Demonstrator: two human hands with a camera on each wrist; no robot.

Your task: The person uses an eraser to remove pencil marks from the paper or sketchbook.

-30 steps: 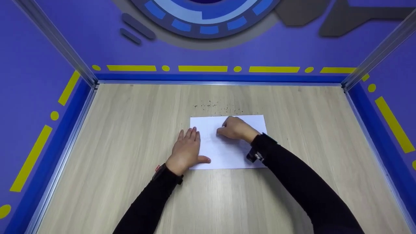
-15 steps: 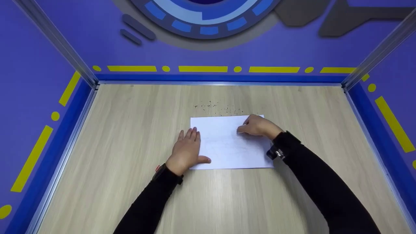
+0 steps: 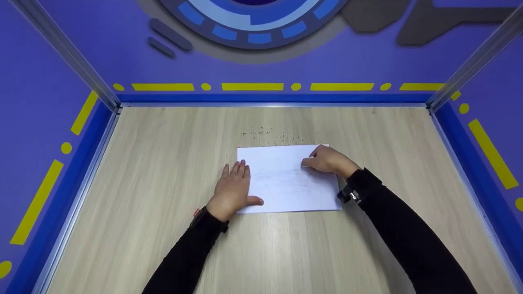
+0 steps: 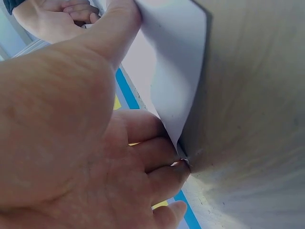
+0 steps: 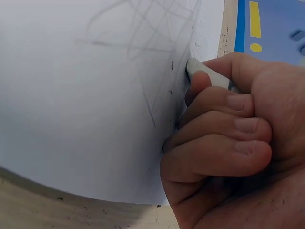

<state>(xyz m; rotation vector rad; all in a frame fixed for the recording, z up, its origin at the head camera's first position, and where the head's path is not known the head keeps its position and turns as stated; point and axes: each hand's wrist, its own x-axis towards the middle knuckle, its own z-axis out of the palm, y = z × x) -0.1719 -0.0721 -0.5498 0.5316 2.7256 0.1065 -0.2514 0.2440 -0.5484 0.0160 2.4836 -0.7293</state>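
A sheet of white paper [image 3: 278, 188] lies on the wooden table, with faint grey pencil lines [image 5: 143, 28] on it in the right wrist view. My left hand [image 3: 231, 188] rests along the paper's left edge, fingers straight and thumb spread over the sheet. In the left wrist view that edge of the paper [image 4: 178, 71] bows up from the table beside the fingers. My right hand [image 3: 327, 159] pinches a whitish eraser [image 5: 209, 74] between thumb and index finger, its tip at the paper near the upper right. The other fingers curl into the palm and hide part of the eraser.
Dark crumbs [image 3: 282, 136] are scattered on the table [image 3: 163, 163] just beyond the paper's far edge. Blue-purple panels [image 3: 261, 69] with yellow marks wall the table at the back and both sides. Black bands with small devices [image 3: 351, 194] sit on the wrists.
My right hand with the eraser has moved right across the paper, mostly in the first half second. The left hand stays in place; the head view shifts slightly.
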